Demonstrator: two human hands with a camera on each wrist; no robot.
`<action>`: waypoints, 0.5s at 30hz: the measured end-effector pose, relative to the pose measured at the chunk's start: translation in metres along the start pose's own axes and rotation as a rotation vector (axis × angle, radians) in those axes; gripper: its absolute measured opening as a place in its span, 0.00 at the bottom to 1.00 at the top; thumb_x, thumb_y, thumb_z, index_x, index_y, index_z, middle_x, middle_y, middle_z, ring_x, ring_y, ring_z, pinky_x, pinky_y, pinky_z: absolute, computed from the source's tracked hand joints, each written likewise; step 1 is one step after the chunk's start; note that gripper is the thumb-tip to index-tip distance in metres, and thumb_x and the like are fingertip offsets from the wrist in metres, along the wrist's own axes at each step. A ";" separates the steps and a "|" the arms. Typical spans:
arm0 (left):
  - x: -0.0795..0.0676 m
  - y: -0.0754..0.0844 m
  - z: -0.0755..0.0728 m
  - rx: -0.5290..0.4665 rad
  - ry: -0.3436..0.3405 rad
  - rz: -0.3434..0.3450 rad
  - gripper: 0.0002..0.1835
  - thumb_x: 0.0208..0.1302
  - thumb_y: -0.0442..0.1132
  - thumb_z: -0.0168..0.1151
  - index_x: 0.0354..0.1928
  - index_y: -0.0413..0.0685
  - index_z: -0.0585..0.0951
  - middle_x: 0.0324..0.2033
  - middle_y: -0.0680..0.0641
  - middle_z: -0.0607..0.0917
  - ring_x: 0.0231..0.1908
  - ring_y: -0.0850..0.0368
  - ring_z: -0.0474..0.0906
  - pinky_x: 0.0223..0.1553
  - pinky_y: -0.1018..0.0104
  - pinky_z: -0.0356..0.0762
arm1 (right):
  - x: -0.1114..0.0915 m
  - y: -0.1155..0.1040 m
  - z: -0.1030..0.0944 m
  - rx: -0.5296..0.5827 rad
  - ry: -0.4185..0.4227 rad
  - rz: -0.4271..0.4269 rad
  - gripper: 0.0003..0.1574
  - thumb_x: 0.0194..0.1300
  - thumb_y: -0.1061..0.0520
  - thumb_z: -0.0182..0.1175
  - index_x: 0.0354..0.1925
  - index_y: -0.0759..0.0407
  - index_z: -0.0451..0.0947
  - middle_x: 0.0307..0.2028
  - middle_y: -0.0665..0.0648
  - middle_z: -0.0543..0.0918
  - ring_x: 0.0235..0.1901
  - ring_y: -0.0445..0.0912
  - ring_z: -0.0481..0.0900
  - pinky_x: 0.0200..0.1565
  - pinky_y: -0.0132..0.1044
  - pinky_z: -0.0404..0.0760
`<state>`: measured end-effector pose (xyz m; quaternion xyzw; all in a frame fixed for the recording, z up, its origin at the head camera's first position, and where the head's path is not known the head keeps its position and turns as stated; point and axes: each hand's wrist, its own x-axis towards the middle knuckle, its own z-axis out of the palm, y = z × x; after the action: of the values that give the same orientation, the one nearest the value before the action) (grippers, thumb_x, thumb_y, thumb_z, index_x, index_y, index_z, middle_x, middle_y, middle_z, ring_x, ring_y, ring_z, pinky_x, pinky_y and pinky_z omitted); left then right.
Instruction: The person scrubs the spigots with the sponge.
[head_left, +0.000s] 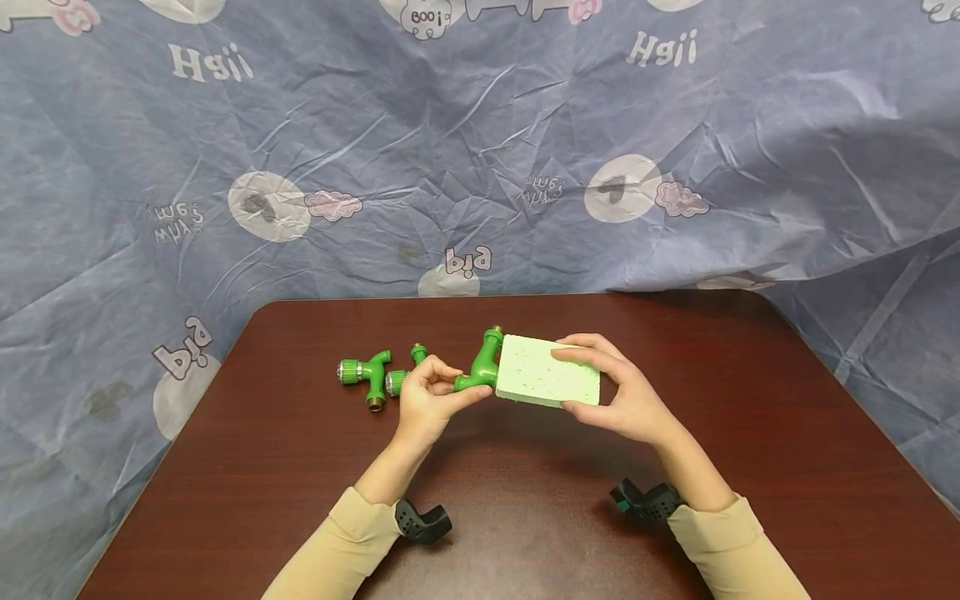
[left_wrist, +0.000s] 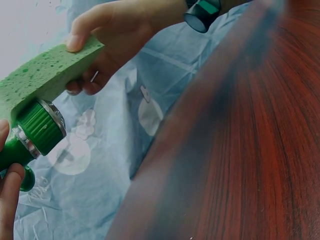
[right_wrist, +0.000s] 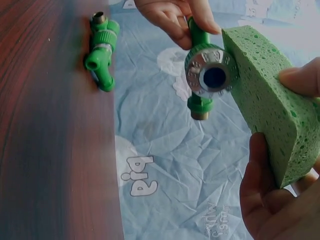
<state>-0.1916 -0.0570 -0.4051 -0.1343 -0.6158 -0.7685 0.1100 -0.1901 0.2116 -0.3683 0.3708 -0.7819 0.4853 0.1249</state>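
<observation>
My left hand (head_left: 424,400) pinches a green tap (head_left: 483,363) by one end, up over the table. The tap's ribbed knob with a silver rim shows in both wrist views, its knob (left_wrist: 42,127) right against the sponge. In my right hand (head_left: 626,396) is a pale green, block-shaped sponge (right_wrist: 267,95), gripped by its outer end with the thumb on one broad face and fingers on the other side. A brass threaded end of the tap (right_wrist: 200,114) points away from the left hand. In the head view the sponge hides the tap's knob.
Two more green taps rest on the brown table (head_left: 487,517), one tap (head_left: 366,377) to the left and another tap (head_left: 397,382) partly behind the left hand. A grey-blue printed cloth (head_left: 420,167) hangs behind the table's far edge. Each wrist wears a black camera band.
</observation>
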 end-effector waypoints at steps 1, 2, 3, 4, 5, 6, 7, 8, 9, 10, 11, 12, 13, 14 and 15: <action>0.000 0.000 0.000 0.001 0.002 0.004 0.20 0.38 0.19 0.72 0.31 0.27 0.71 0.23 0.53 0.84 0.24 0.61 0.82 0.25 0.70 0.80 | 0.000 0.001 -0.002 0.001 0.004 0.008 0.37 0.44 0.67 0.71 0.56 0.58 0.75 0.57 0.55 0.71 0.55 0.49 0.67 0.50 0.32 0.68; 0.001 0.000 -0.001 0.007 0.005 0.009 0.20 0.38 0.19 0.72 0.31 0.27 0.71 0.23 0.53 0.84 0.24 0.61 0.82 0.25 0.70 0.79 | -0.001 0.002 -0.004 -0.004 0.010 0.010 0.37 0.44 0.68 0.71 0.56 0.58 0.75 0.57 0.55 0.71 0.55 0.48 0.68 0.50 0.32 0.68; 0.001 -0.001 -0.001 0.011 0.010 0.012 0.20 0.38 0.19 0.72 0.31 0.26 0.71 0.24 0.53 0.84 0.25 0.61 0.82 0.25 0.71 0.79 | -0.001 0.003 -0.006 -0.010 0.019 0.013 0.37 0.44 0.69 0.71 0.56 0.59 0.75 0.57 0.56 0.71 0.55 0.48 0.67 0.49 0.32 0.68; 0.001 -0.001 -0.002 0.013 0.016 0.014 0.20 0.38 0.19 0.72 0.31 0.26 0.71 0.24 0.53 0.83 0.25 0.61 0.82 0.25 0.71 0.79 | -0.001 0.003 -0.008 -0.016 0.031 0.016 0.38 0.44 0.71 0.70 0.56 0.60 0.75 0.56 0.57 0.71 0.55 0.46 0.67 0.48 0.31 0.68; 0.002 -0.002 -0.002 0.020 0.024 0.014 0.20 0.38 0.19 0.72 0.31 0.26 0.71 0.24 0.53 0.83 0.25 0.61 0.82 0.25 0.71 0.79 | -0.001 0.003 -0.010 -0.024 0.046 0.017 0.38 0.43 0.72 0.70 0.55 0.61 0.75 0.56 0.58 0.71 0.54 0.46 0.67 0.48 0.30 0.68; 0.002 -0.003 -0.003 0.024 0.031 0.017 0.20 0.38 0.18 0.72 0.32 0.26 0.71 0.25 0.52 0.82 0.25 0.62 0.82 0.26 0.71 0.79 | -0.001 0.002 -0.012 -0.041 0.068 0.015 0.37 0.42 0.74 0.69 0.55 0.63 0.75 0.56 0.60 0.71 0.54 0.45 0.67 0.47 0.30 0.67; 0.002 -0.003 -0.003 0.026 0.039 0.019 0.20 0.38 0.18 0.72 0.32 0.25 0.71 0.25 0.52 0.81 0.25 0.62 0.82 0.26 0.71 0.80 | -0.001 0.000 -0.014 -0.057 0.094 0.016 0.37 0.41 0.75 0.69 0.54 0.65 0.75 0.55 0.62 0.71 0.54 0.45 0.67 0.47 0.29 0.67; 0.002 -0.003 -0.003 0.024 0.045 0.021 0.20 0.38 0.18 0.72 0.32 0.25 0.71 0.26 0.51 0.81 0.25 0.61 0.82 0.26 0.71 0.80 | 0.000 -0.002 -0.015 -0.072 0.118 0.018 0.37 0.41 0.76 0.68 0.54 0.67 0.75 0.55 0.64 0.71 0.53 0.45 0.67 0.46 0.28 0.66; 0.003 -0.003 -0.003 0.021 0.051 0.023 0.20 0.38 0.18 0.72 0.32 0.25 0.71 0.26 0.50 0.80 0.25 0.61 0.82 0.27 0.71 0.80 | 0.001 -0.005 -0.016 -0.082 0.139 0.024 0.36 0.41 0.77 0.68 0.53 0.69 0.75 0.54 0.65 0.71 0.53 0.45 0.67 0.46 0.28 0.66; 0.003 -0.003 -0.003 0.014 0.056 0.024 0.20 0.38 0.18 0.72 0.32 0.25 0.71 0.26 0.50 0.80 0.25 0.61 0.82 0.27 0.71 0.80 | 0.001 -0.007 -0.017 -0.092 0.157 0.031 0.36 0.40 0.78 0.67 0.52 0.70 0.74 0.54 0.66 0.71 0.53 0.45 0.66 0.46 0.27 0.66; 0.003 -0.003 -0.003 0.009 0.061 0.026 0.20 0.39 0.18 0.72 0.33 0.25 0.71 0.27 0.49 0.79 0.25 0.61 0.82 0.27 0.71 0.80 | 0.002 -0.009 -0.017 -0.101 0.169 0.038 0.35 0.41 0.78 0.67 0.52 0.71 0.74 0.54 0.67 0.71 0.53 0.46 0.66 0.46 0.27 0.66; 0.003 -0.003 -0.003 0.002 0.063 0.029 0.20 0.39 0.18 0.72 0.33 0.25 0.71 0.27 0.49 0.79 0.25 0.61 0.82 0.28 0.71 0.80 | 0.002 -0.012 -0.018 -0.109 0.173 0.046 0.35 0.41 0.78 0.67 0.52 0.71 0.74 0.54 0.68 0.70 0.53 0.46 0.66 0.46 0.27 0.65; 0.003 -0.003 -0.003 -0.003 0.063 0.032 0.20 0.39 0.18 0.72 0.33 0.25 0.71 0.28 0.48 0.78 0.25 0.61 0.82 0.28 0.70 0.81 | 0.003 -0.012 -0.018 -0.110 0.168 0.056 0.34 0.41 0.78 0.67 0.52 0.72 0.74 0.54 0.68 0.70 0.53 0.47 0.66 0.46 0.26 0.66; 0.003 -0.003 -0.003 -0.008 0.064 0.033 0.20 0.40 0.18 0.72 0.33 0.24 0.71 0.28 0.48 0.78 0.25 0.61 0.82 0.28 0.70 0.81 | 0.003 -0.013 -0.017 -0.110 0.157 0.065 0.34 0.42 0.78 0.67 0.52 0.72 0.74 0.54 0.68 0.70 0.52 0.47 0.66 0.46 0.26 0.66; 0.003 -0.002 -0.002 -0.010 0.066 0.034 0.20 0.40 0.18 0.72 0.34 0.24 0.71 0.28 0.48 0.78 0.25 0.61 0.82 0.28 0.70 0.81 | 0.003 -0.013 -0.017 -0.111 0.145 0.075 0.34 0.42 0.77 0.67 0.52 0.72 0.74 0.54 0.68 0.70 0.52 0.47 0.66 0.46 0.26 0.66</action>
<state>-0.1953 -0.0590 -0.4066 -0.1201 -0.6055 -0.7737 0.1426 -0.1856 0.2211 -0.3495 0.2976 -0.8099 0.4711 0.1831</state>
